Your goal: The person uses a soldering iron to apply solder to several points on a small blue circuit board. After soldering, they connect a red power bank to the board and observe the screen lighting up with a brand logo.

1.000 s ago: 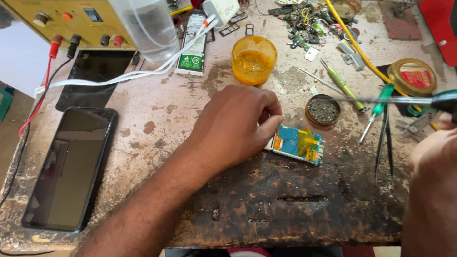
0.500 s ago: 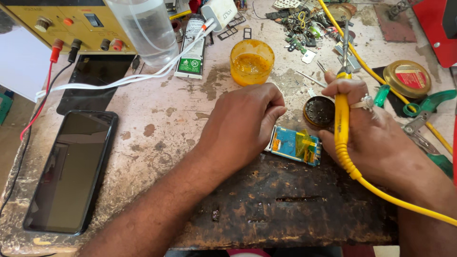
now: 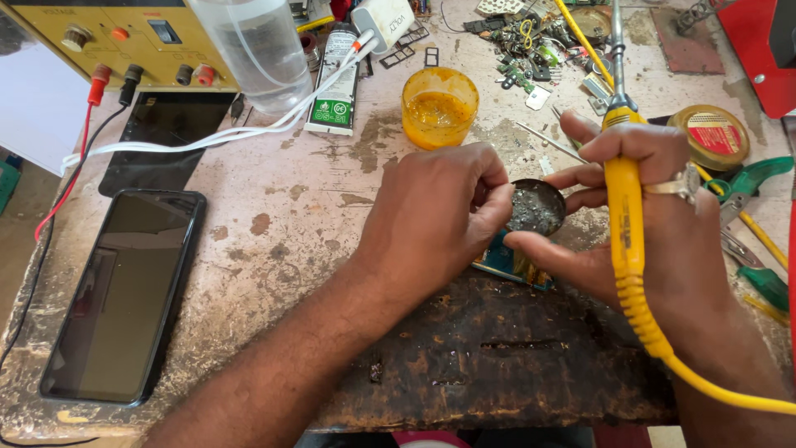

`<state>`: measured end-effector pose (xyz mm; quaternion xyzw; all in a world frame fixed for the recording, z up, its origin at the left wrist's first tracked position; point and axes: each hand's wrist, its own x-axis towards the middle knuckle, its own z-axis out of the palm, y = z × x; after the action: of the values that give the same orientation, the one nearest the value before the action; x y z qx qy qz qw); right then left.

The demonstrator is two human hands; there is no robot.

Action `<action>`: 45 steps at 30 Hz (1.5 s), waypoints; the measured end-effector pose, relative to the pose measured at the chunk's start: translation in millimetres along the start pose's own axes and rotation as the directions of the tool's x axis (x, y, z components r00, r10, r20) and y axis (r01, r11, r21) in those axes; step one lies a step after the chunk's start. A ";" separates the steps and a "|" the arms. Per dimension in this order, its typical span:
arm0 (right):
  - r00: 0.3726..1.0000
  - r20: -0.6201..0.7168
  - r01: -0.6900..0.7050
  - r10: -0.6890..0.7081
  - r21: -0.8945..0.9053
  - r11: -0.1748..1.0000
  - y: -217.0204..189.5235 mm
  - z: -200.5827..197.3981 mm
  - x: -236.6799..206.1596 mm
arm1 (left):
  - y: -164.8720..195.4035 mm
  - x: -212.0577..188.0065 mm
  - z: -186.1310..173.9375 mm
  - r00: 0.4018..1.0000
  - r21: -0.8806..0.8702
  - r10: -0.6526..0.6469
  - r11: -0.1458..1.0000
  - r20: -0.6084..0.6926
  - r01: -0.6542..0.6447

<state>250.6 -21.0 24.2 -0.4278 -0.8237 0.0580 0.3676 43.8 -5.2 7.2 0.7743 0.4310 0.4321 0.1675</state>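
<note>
The right hand (image 3: 663, 241) is closed around a yellow soldering iron (image 3: 623, 207), its grip pinching the handle between the fingers and palm so that the metal tip points up and away from the person, while the thumb reaches left toward a small round tin (image 3: 537, 207) of grey, crumbly matter. The left hand (image 3: 431, 220) is curled with its fingertips bunched together at the near rim of that tin; what that grip pinches, if anything, cannot be told. Just under both hands lies a small circuit board (image 3: 507, 264), blue with a gold patch, mostly hidden by the fingers and resting on a dark, scorched pad on the desk (image 3: 290, 207). The iron's yellow cable runs down past the right wrist and off to the right. Beyond the tin stands an orange plastic cup (image 3: 439, 106), and farther back a heap of small parts and screws. To the right lie a round flat tin with a red label (image 3: 710, 137) and green-handled tools. At the left, a black phone (image 3: 124, 294) lies face up, well apart from the hands, with a yellow power supply (image 3: 108, 33) behind it.
</note>
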 end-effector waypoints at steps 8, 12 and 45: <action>0.999 -0.039 -0.010 0.014 0.083 0.996 -7.0 3.6 -2.4 | 4.0 1.2 -3.6 0.998 0.075 -0.058 0.996 -0.003 0.058; 1.000 -0.021 -0.002 0.003 0.043 0.999 -8.8 3.5 -4.5 | 6.1 1.0 -6.0 0.997 0.112 -0.068 0.992 0.022 0.065; 0.995 -0.021 0.099 -0.097 0.148 0.984 3.8 13.0 -11.9 | 12.2 -1.0 -9.8 0.999 0.097 -0.043 0.994 0.024 0.041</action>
<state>248.9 -24.6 6.6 -0.3584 -0.8346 0.0982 0.4066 42.0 -14.1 19.9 0.7777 0.4654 0.3972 0.1445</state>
